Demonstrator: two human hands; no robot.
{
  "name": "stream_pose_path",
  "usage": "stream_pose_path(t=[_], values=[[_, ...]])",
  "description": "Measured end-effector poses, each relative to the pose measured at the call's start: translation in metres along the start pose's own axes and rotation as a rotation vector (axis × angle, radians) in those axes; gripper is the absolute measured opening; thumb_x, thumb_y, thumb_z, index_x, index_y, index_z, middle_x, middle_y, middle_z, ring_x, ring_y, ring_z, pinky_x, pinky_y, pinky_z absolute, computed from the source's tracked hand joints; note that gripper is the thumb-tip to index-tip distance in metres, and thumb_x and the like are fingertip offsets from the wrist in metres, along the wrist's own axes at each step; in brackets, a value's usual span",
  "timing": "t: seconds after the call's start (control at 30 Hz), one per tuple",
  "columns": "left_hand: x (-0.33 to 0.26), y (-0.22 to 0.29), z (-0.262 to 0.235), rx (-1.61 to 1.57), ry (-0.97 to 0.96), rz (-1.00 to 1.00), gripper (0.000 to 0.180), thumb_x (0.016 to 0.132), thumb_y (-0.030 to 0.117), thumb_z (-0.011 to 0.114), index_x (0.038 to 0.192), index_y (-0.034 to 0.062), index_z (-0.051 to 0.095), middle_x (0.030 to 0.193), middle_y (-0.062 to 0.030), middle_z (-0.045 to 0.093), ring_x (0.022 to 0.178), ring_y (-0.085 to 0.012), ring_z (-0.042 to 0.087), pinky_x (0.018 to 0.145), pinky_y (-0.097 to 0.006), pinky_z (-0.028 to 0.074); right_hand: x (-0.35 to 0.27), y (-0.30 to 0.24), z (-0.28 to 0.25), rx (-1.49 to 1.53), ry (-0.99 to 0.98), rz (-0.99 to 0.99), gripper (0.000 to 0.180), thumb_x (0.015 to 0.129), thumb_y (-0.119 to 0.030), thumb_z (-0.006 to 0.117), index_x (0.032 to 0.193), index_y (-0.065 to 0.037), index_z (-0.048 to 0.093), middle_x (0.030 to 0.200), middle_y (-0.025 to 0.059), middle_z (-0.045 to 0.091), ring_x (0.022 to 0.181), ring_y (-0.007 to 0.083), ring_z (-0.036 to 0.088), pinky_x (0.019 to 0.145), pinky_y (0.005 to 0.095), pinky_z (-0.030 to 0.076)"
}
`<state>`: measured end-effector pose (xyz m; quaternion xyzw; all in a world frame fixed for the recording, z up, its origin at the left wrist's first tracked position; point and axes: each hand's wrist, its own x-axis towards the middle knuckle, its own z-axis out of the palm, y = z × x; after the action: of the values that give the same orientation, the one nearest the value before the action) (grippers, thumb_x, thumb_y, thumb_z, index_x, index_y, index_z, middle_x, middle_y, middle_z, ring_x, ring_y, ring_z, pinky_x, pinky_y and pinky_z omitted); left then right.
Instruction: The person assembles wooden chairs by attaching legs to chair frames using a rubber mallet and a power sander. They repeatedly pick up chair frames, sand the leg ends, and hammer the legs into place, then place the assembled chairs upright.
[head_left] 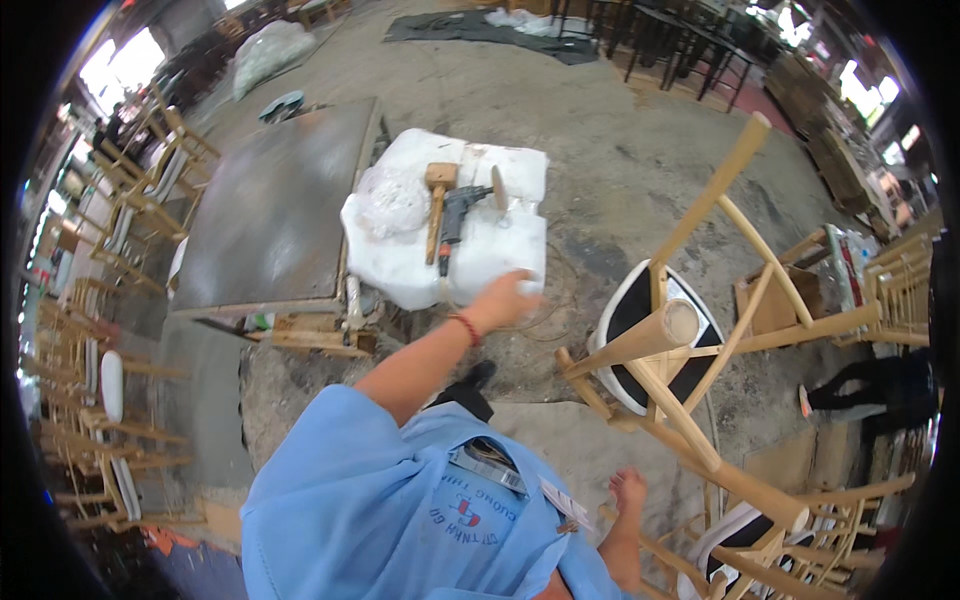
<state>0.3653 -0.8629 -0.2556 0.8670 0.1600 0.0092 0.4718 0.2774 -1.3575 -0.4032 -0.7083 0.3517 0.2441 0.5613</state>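
My left hand [508, 297] is stretched out to the near edge of a white foam block [510, 170]; it is blurred, with a red band on the wrist. On the block lie a wooden mallet [438, 195], a dark power drill [455, 212] and a crumpled clear plastic bag [392, 198]. My right hand [627, 490] is low at the right with curled fingers, next to the rails of a tilted wooden chair [700, 330] with a black and white seat. Nothing shows in the right hand.
A dark square tabletop [275, 210] sits left of the foam block on the concrete floor. Rows of wooden chairs [110, 400] stand at the far left, and more chair frames at the lower right. Another person's legs [870, 385] show at the right edge.
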Motion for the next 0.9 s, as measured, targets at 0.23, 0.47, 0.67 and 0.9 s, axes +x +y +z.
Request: stream_pose_path(t=[0.23, 0.47, 0.67, 0.9], values=[[0.060, -0.137, -0.072, 0.468, 0.197, -0.124, 0.026, 0.081, 0.012, 0.057, 0.097, -0.0077, 0.063, 0.107, -0.0265, 0.066, 0.101, -0.0435, 0.062, 0.092, -0.049, 0.048, -0.054, 0.035, 0.103, -0.028, -0.087, 0.071, 0.032, 0.095, -0.025, 0.054, 0.120, -0.005, 0.059, 0.108, 0.0149, 0.066, 0.081, 0.0278, 0.068, 0.063, 0.0380, 0.055], [0.084, -0.148, -0.063, -0.175, 0.276, -0.180, 0.017, 0.076, 0.012, 0.063, 0.092, 0.0060, 0.058, 0.083, -0.0068, 0.062, 0.082, -0.0199, 0.061, 0.068, -0.032, 0.047, -0.129, 0.066, 0.203, -0.104, -0.094, 0.357, 0.023, 0.090, -0.026, 0.063, 0.105, -0.008, 0.068, 0.088, 0.0063, 0.067, 0.067, 0.0175, 0.062, 0.057, 0.0356, 0.051], [0.115, -0.121, -0.086, -1.278, 0.145, -0.519, 0.014, 0.079, 0.015, 0.067, 0.087, 0.0141, 0.055, 0.068, 0.0027, 0.055, 0.057, -0.0113, 0.053, 0.048, -0.025, 0.039, -0.152, 0.057, 0.207, 0.083, -0.018, 0.275, 0.032, 0.093, -0.032, 0.060, 0.115, -0.009, 0.065, 0.103, 0.0064, 0.064, 0.074, 0.0162, 0.061, 0.059, 0.0331, 0.050], [0.073, -0.098, -0.102, -0.937, 0.149, -0.176, 0.025, 0.078, 0.008, 0.063, 0.100, 0.0058, 0.052, 0.069, -0.0024, 0.054, 0.048, -0.0138, 0.052, 0.044, -0.027, 0.044, -0.164, -0.010, 0.182, 0.067, -0.140, -0.026, 0.046, 0.094, -0.034, 0.060, 0.134, -0.010, 0.058, 0.118, 0.0087, 0.065, 0.097, 0.0214, 0.066, 0.079, 0.0333, 0.055]])
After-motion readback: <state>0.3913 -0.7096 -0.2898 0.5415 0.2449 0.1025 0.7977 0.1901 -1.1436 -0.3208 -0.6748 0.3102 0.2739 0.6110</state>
